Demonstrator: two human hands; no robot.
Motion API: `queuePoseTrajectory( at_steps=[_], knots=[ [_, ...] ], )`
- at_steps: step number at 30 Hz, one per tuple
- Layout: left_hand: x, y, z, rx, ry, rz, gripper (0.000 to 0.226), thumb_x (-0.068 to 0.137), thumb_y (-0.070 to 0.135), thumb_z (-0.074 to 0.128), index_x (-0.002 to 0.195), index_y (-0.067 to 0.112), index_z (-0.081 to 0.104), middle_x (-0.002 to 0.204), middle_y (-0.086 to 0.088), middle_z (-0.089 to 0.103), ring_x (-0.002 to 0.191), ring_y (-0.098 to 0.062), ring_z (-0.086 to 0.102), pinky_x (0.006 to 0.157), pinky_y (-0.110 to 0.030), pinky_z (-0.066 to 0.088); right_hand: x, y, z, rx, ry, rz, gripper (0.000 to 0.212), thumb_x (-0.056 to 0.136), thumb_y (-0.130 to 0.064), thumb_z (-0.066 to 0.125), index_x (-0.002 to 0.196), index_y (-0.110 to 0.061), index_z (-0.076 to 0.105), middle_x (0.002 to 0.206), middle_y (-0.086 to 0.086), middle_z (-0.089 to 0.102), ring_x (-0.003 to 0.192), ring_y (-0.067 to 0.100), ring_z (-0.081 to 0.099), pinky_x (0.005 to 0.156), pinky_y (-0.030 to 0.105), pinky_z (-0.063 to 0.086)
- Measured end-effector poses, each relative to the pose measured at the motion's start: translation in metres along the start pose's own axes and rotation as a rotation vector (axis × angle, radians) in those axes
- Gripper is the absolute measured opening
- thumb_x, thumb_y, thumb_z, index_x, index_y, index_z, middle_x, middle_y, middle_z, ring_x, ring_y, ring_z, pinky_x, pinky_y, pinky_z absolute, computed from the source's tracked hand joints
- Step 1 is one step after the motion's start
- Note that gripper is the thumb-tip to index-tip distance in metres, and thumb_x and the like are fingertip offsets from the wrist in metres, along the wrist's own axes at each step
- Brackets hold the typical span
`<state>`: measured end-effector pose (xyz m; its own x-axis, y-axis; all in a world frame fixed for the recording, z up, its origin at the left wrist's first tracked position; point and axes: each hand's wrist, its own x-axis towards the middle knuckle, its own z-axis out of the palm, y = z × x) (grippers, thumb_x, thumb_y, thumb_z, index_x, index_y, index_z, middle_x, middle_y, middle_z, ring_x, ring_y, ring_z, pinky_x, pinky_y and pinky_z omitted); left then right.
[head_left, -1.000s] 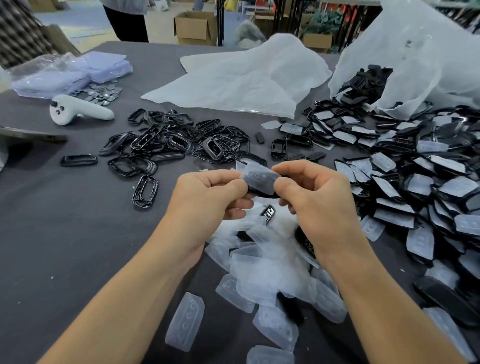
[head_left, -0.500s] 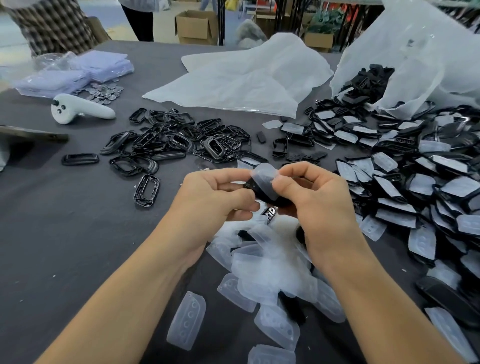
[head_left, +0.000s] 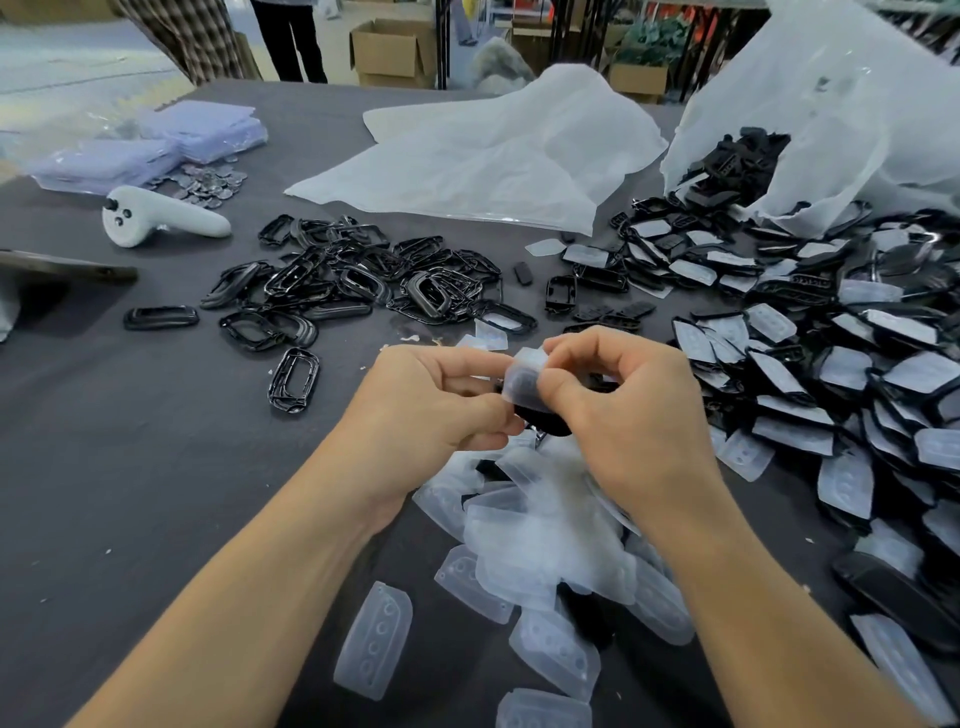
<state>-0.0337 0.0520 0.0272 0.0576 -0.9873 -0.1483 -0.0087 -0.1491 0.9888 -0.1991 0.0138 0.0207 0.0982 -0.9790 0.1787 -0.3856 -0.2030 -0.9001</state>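
Head cam: both hands meet at frame centre, above the grey table (head_left: 130, 467). L hand (head_left: 431, 410) has its fingers curled, pinching a black key shell (head_left: 545, 422) from its 9 o'clock side. R hand (head_left: 628, 410) pinches a clear rubber pad (head_left: 523, 376) btwn thumb + forefinger; the pad is bent over the shell's top edge, touching it. Pile of clear pads (head_left: 545, 545) lies at 6 o'clock. Black frames (head_left: 353, 280) heaped at 11, white controller (head_left: 156, 218) at 10. Shells w/ pads (head_left: 831, 364) spill from a plastic bag (head_left: 831, 104) at 2–3 o'clock.
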Motion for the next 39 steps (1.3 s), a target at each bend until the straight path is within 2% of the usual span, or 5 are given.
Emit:
queuePoseTrajectory(
  at_steps=[12,22,26,32,39],
  knots=[
    [0.001,-0.003,0.007,-0.098,0.080,-0.041,0.030,0.088,-0.007,0.070,0.092,0.019,0.085,0.088,-0.008,0.081,0.082,-0.015,0.079,0.068,-0.019,0.059,0.003,0.004,-0.005,0.005,0.049,0.028,0.015,0.079,-0.023,0.083,0.070,-0.030,0.073,0.114,-0.024,0.071,0.082,-0.019,0.061,0.066,-0.006,0.035],
    [0.004,-0.004,0.007,-0.177,0.130,-0.145,0.015,0.094,0.001,0.069,0.104,0.006,0.078,0.089,-0.009,0.081,0.079,-0.015,0.079,0.061,-0.021,0.059,0.002,-0.005,-0.009,0.447,-0.045,0.111,0.023,0.073,0.001,0.076,0.060,-0.018,0.073,0.111,-0.011,0.077,0.110,0.003,0.069,0.097,0.031,0.046],
    [0.004,-0.004,0.007,-0.221,0.167,-0.154,0.012,0.093,-0.001,0.070,0.101,0.005,0.076,0.082,-0.010,0.080,0.071,-0.014,0.078,0.056,-0.021,0.058,0.006,-0.007,-0.017,0.735,-0.131,0.244,0.018,0.063,0.002,0.074,0.057,-0.014,0.072,0.108,0.004,0.079,0.108,0.013,0.073,0.088,0.029,0.056],
    [0.004,-0.003,0.007,-0.235,0.083,-0.165,0.011,0.089,0.010,0.078,0.100,0.008,0.079,0.089,-0.009,0.081,0.078,-0.015,0.079,0.058,-0.020,0.058,0.008,0.002,-0.003,0.396,-0.104,0.209,0.033,0.074,0.007,0.076,0.056,-0.020,0.072,0.104,-0.005,0.077,0.099,0.008,0.073,0.092,0.032,0.052],
    [0.002,-0.004,0.008,-0.272,0.080,-0.155,0.014,0.094,0.000,0.069,0.094,0.011,0.077,0.090,-0.011,0.081,0.079,-0.018,0.079,0.058,-0.021,0.059,0.006,0.008,0.004,0.173,0.085,0.118,0.007,0.064,-0.017,0.074,0.064,-0.024,0.074,0.091,-0.013,0.077,0.087,0.010,0.075,0.087,0.048,0.061]
  ],
)
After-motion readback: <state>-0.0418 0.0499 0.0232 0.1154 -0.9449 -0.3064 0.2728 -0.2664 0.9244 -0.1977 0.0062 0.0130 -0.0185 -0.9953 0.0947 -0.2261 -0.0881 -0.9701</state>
